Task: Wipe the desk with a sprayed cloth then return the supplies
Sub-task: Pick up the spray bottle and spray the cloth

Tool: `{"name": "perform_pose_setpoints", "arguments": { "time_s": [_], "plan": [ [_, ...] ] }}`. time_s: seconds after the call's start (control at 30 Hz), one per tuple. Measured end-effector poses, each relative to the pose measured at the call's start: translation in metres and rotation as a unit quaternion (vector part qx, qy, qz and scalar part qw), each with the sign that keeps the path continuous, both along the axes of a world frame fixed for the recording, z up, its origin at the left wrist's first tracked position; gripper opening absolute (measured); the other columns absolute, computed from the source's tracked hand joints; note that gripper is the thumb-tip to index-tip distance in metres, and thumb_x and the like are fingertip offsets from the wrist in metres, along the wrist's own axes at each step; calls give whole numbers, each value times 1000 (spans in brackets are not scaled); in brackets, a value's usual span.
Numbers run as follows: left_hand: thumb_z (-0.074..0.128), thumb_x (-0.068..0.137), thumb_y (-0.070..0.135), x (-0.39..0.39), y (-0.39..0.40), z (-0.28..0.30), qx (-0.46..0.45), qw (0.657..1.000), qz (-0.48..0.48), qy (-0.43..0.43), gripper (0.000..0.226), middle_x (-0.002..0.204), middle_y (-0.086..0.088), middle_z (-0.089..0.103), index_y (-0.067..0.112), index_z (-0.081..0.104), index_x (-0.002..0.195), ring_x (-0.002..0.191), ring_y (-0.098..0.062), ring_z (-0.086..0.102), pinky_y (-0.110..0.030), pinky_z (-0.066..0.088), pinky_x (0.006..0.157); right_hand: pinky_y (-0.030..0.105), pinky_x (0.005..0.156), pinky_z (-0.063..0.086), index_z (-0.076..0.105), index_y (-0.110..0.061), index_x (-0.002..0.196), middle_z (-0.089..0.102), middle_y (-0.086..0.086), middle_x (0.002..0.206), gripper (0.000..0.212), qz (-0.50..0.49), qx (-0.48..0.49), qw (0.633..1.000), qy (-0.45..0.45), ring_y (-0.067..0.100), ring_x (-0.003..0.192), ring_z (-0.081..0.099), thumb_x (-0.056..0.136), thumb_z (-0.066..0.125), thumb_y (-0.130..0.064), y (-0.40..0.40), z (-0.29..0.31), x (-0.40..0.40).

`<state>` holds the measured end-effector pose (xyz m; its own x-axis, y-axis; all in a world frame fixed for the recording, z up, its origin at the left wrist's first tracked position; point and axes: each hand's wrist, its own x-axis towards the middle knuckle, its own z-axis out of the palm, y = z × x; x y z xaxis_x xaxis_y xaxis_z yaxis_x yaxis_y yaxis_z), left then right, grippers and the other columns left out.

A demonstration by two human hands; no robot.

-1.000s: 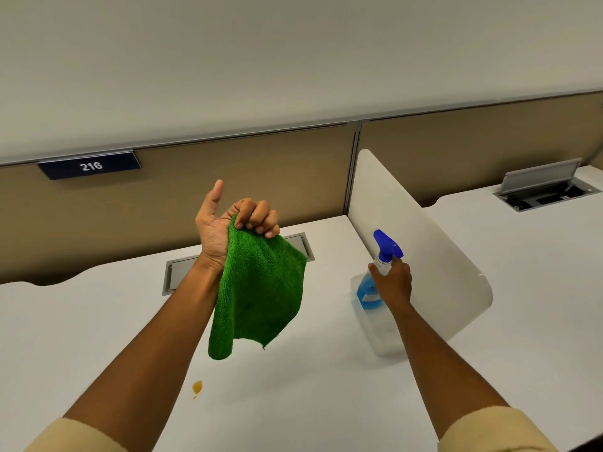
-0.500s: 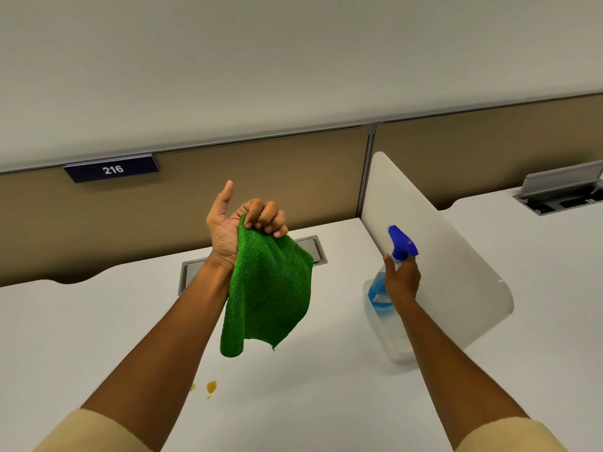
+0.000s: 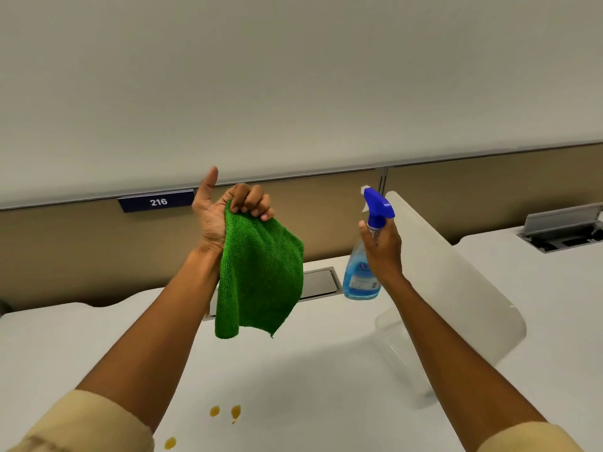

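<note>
My left hand [image 3: 225,213] is raised above the white desk [image 3: 310,386], fingers closed on the top edge of a green microfibre cloth [image 3: 261,272] that hangs down freely, thumb sticking up. My right hand [image 3: 381,249] grips the neck of a clear spray bottle [image 3: 360,278] with blue liquid and a blue trigger head. The bottle is lifted in the air to the right of the cloth, its nozzle pointing left toward it. Orange-brown spots [image 3: 235,412] stain the desk near its front edge.
A clear plastic bin [image 3: 401,350] sits on the desk under my right forearm, against a white curved divider [image 3: 456,288]. A metal cable hatch [image 3: 318,282] lies behind the cloth. A tan partition carries a "216" plate [image 3: 158,201]. The neighbouring desk has an open hatch [image 3: 564,230].
My right hand has lifted the spray bottle up out of the clear bin to cloth height. My left hand has kept the cloth hanging. The view has tilted downward.
</note>
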<state>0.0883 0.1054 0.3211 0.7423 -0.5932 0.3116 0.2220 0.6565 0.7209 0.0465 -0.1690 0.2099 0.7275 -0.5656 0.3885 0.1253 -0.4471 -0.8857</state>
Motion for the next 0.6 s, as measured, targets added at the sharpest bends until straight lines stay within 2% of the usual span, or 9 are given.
{"name": "perform_pose_setpoints", "arguments": {
  "time_s": [0.07,0.17,0.27,0.37,0.47,0.53,0.6],
  "plan": [
    [32,87,64,-1,17,9,-2,1000,11,-6,60,57,-1,20,18,21,49,62,-20,17,-34,24,61,21,71,48,50,-7,115,63,12,94,30,23,-17,999,-23,19,81,62,95,59,-28,24,17,3],
    [31,86,64,-4,42,18,-6,1000,24,-13,60,57,-1,19,18,22,49,61,-20,18,-34,24,60,9,62,42,49,-15,106,55,-5,74,19,50,-51,995,-70,5,62,55,95,60,-25,64,40,3],
    [32,86,64,-11,71,23,-9,999,38,-14,60,57,-1,19,18,21,49,61,-20,18,-34,22,60,5,58,42,48,-19,103,51,-12,68,16,80,-63,988,-115,-1,57,53,93,60,-26,110,60,-4],
    [33,86,64,-17,99,25,-8,998,60,-12,60,57,-1,19,18,21,49,62,-20,16,-34,20,61,9,57,43,49,-23,100,53,-12,68,16,117,-48,983,-136,-1,59,53,90,57,-32,155,74,-15],
    [34,86,64,-22,131,29,-10,997,81,-16,60,58,-1,20,18,22,50,63,-20,16,-34,23,61,24,60,48,48,-33,91,54,-6,67,12,162,-17,977,-139,5,57,50,92,60,-30,202,79,-31],
    [33,86,64,-24,152,32,-6,996,88,-24,59,58,-1,21,18,23,51,62,-20,18,-34,24,61,31,61,50,50,-33,88,57,-1,68,14,193,13,972,-135,12,59,54,93,62,-28,230,80,-42],
    [33,86,64,-28,175,38,-3,995,97,-30,59,58,-1,21,18,23,50,61,-19,20,-34,25,61,29,63,52,53,-32,88,61,-3,70,11,227,29,963,-139,15,61,57,92,63,-31,256,80,-52]
  ]
}}
